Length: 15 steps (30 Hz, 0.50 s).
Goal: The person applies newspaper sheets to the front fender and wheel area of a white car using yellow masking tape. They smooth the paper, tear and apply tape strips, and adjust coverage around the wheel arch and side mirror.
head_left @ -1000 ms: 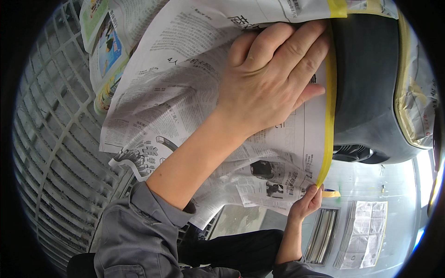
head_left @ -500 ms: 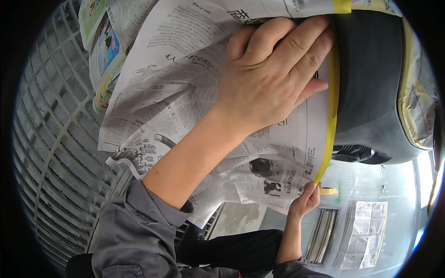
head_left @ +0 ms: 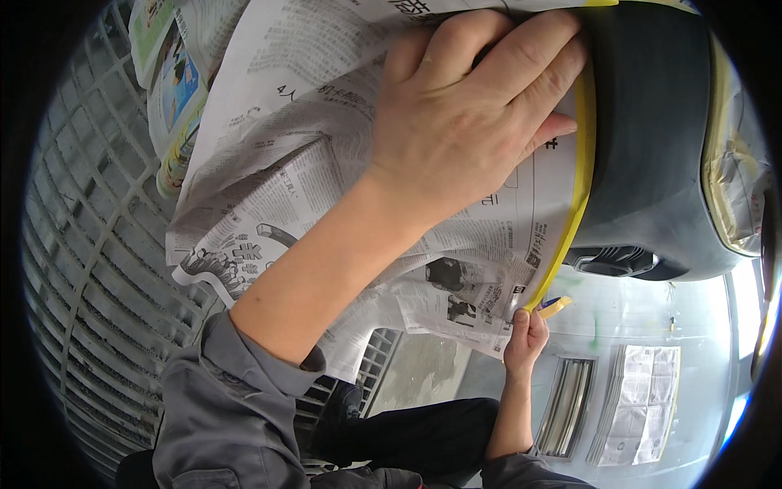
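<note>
A large newspaper sheet (head_left: 326, 175) with yellow masking tape (head_left: 583, 163) along its right edge hangs beside a smooth dark grey curved panel (head_left: 648, 130). My left hand (head_left: 468, 122) is open on the sheet, fingers stretched up and to the right, fingertips at the taped edge. Lower down, my right hand (head_left: 525, 336) pinches the lower end of the taped edge between thumb and finger. A short loose tail of tape curls out past that hand. Creases run through the sheet under my left forearm.
A metal floor grating (head_left: 90, 269) spans the left side. Coloured newspaper (head_left: 175, 81) hangs at upper left. At far right, translucent film (head_left: 737, 187) edged with tape covers part of the workpiece. Stacked newspapers (head_left: 639, 403) are at lower right, beside a vent-like grille (head_left: 566, 407).
My right hand has moved left and slightly up, drawing the lower taped corner along. More of the dark panel's vented lower part shows. My left hand has shifted slightly up and left, still on the sheet.
</note>
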{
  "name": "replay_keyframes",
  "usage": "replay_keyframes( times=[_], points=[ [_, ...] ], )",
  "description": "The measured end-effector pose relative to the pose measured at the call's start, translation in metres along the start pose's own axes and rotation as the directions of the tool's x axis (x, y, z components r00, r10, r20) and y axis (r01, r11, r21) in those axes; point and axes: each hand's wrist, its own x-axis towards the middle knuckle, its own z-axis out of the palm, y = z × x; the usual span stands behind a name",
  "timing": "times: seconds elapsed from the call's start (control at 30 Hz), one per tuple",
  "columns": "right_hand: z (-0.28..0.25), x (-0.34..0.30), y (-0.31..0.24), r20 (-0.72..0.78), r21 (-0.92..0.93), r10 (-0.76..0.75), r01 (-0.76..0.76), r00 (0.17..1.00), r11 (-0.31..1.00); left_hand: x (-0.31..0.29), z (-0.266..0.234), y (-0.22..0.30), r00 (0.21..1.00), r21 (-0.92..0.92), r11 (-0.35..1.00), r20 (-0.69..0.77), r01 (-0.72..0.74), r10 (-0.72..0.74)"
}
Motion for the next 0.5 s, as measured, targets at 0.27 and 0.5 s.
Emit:
replay_keyframes(
  times=[0.27,0.5],
  points=[
    [-0.017,-0.007,0.011,0.079,0.081,0.079,-0.085,0.994,0.993,0.000,-0.003,-0.009,0.998,0.040,0.998,-0.009,-0.058,0.058],
    [-0.018,-0.007,0.011,0.144,0.137,0.134,-0.154,0.980,0.979,0.004,-0.002,-0.013,0.994,0.010,0.996,-0.074,-0.085,0.086]
  ],
)
